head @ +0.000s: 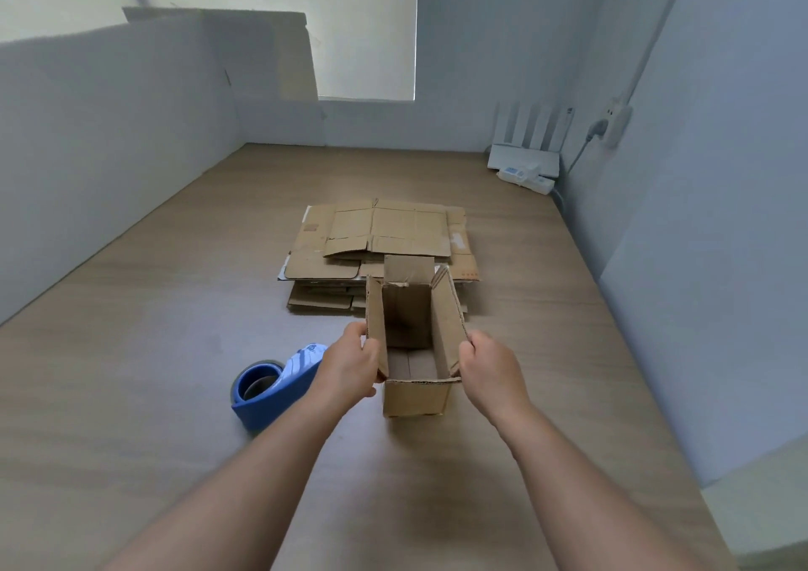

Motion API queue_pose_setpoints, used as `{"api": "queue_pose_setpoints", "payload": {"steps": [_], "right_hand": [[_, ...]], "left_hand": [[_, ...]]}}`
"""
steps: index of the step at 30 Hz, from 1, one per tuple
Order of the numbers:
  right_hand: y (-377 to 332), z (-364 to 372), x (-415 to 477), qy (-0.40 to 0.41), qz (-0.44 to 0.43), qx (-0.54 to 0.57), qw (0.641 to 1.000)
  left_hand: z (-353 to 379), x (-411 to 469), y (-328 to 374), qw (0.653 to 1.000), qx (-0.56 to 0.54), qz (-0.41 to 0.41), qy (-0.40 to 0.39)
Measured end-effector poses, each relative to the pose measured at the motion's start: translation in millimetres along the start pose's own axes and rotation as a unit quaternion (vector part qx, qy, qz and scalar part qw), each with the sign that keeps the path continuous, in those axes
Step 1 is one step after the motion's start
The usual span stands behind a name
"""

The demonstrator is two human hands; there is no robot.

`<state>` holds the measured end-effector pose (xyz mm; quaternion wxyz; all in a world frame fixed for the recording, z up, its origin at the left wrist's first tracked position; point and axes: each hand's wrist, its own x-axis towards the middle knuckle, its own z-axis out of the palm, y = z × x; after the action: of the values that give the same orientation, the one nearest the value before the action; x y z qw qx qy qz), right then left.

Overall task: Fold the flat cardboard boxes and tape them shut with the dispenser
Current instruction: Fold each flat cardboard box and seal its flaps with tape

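A small brown cardboard box (pixel 415 397) stands upright on the table with its top open and its flaps raised. My left hand (pixel 350 367) pinches the left top flap. The right top flap is pinched by my right hand (pixel 492 369). The far flap sticks straight up and the near flap hangs toward me. A blue tape dispenser (pixel 273 384) lies on the table just left of my left wrist. Behind the box sits a pile of flat cardboard boxes (pixel 380 246).
The wooden table (pixel 175 395) is walled by grey partitions on the left, back and right. A white router and a power strip (pixel 527 172) sit in the far right corner, with a wall socket above. A cardboard sheet (pixel 297 58) leans at the back left.
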<state>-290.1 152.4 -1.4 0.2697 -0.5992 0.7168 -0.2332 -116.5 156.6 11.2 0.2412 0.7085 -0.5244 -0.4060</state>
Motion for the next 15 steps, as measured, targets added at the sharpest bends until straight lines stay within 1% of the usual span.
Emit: {"api": "queue_pose_setpoints", "payload": {"steps": [2,5,7,9,11,12,15], "right_hand": [[-5,-6,-6,0.013,-0.044,-0.022,0.999],[-22,-19,-10,0.056,-0.115,-0.041,0.991],[-34,-28,-12,0.081,-0.157,-0.025,0.984],[-46,-32,-15,0.089,-0.192,0.010,0.977],[-58,-30,-22,0.070,-0.222,0.040,0.972],[-64,-27,-26,0.048,-0.235,0.055,0.969],[-78,-9,-43,-0.045,-0.264,0.122,0.956]], "left_hand": [[-1,-10,6,0.999,0.025,0.019,0.029],[-7,-27,18,0.994,0.066,0.045,0.074],[-16,-36,22,0.992,0.049,0.052,0.104],[-29,-48,20,0.990,0.013,0.047,0.135],[-42,-63,14,0.985,-0.015,0.037,0.168],[-48,-71,9,0.982,-0.014,0.033,0.187],[-64,-103,-8,0.970,-0.003,0.016,0.242]]}}
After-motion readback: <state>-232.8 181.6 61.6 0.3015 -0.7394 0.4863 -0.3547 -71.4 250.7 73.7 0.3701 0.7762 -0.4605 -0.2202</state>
